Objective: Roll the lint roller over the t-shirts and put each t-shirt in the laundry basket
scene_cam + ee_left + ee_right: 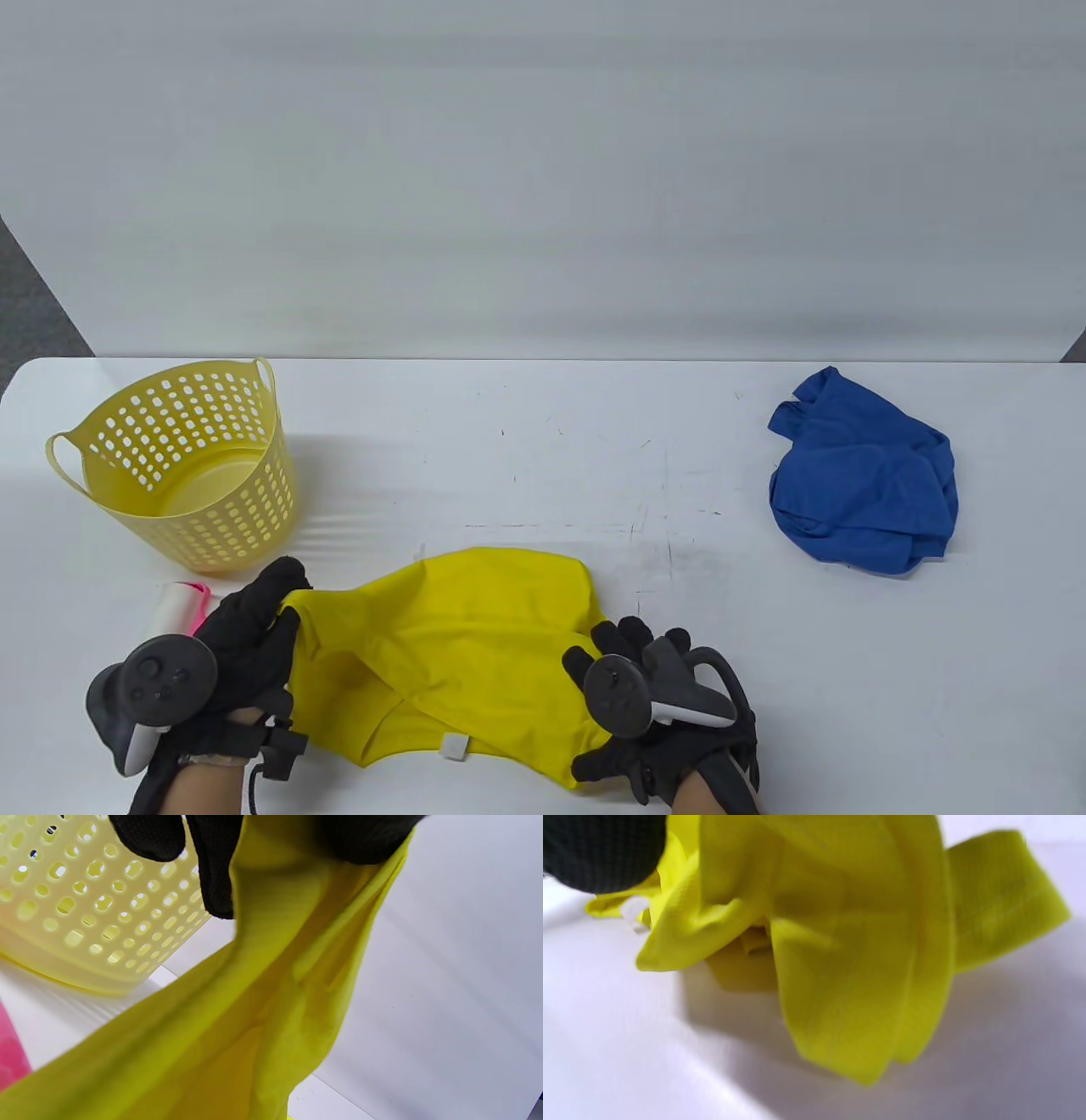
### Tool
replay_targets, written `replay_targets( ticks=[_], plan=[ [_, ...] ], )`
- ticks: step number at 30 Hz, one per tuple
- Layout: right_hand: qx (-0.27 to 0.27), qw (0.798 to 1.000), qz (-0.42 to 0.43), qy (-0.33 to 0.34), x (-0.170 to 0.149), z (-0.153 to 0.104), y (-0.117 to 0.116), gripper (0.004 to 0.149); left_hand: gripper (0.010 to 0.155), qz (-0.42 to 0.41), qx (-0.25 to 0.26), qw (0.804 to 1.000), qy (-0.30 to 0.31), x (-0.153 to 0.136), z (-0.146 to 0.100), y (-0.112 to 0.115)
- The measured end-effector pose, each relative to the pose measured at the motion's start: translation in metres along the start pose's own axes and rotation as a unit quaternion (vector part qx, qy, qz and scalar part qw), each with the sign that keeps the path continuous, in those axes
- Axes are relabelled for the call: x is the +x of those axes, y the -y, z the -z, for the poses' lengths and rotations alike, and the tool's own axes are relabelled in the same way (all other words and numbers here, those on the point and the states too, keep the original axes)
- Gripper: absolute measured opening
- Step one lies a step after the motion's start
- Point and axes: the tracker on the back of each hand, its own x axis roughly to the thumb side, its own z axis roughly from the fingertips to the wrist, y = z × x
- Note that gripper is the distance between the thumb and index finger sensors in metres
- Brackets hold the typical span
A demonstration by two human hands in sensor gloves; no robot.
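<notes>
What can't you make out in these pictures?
- Pink-and-white lint roller: table view, near end hidden behind left hand; left wrist view, only a blurred pink corner.
- Right hand: table view, tracker covers the fingers; the grip on the yellow fabric t-shirt shows only partly.
- Yellow perforated plastic laundry basket: left wrist view, cut off by edge.

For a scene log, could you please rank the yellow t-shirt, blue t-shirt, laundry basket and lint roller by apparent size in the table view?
1. yellow t-shirt
2. laundry basket, about equal to blue t-shirt; unranked
3. lint roller, partly hidden by the left hand
</notes>
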Motion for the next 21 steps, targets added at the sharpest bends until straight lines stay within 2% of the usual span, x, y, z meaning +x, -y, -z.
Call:
replay_targets(
  ticks=[3,5,8,9,11,15,18,21],
  plan=[
    [0.050,0.996,-0.073,-0.027,0.005,0.012,-0.012,0.096,0.048,0.002,-0.002,1.000,-0.006,-0.003,0.000,0.000],
    [0.047,0.993,-0.096,-0.045,0.005,0.016,-0.013,0.090,0.048,0.006,-0.001,1.000,-0.008,-0.004,0.000,-0.001],
    [-0.067,0.991,-0.109,-0.037,-0.001,0.013,-0.002,0.072,0.048,0.005,0.001,1.000,-0.011,-0.006,0.000,-0.003],
    [-0.120,0.987,-0.097,-0.045,-0.005,0.008,0.003,0.064,0.048,0.004,0.002,1.000,-0.012,-0.006,0.001,-0.003],
    [-0.179,0.980,-0.071,-0.045,-0.014,-0.002,0.013,0.056,0.048,0.001,0.004,1.000,-0.014,-0.008,0.001,-0.005],
    [-0.272,0.961,0.032,-0.042,-0.035,-0.027,0.026,0.053,0.048,-0.002,0.009,1.000,-0.019,-0.011,0.001,-0.007],
    [-0.296,0.946,0.130,-0.017,-0.054,-0.043,0.032,0.054,0.048,-0.004,0.018,0.999,-0.029,-0.013,0.000,-0.009],
    [-0.346,0.913,0.216,-0.007,-0.074,-0.058,0.035,0.054,0.047,0.000,0.036,0.998,-0.046,-0.016,-0.001,-0.012]
  ],
)
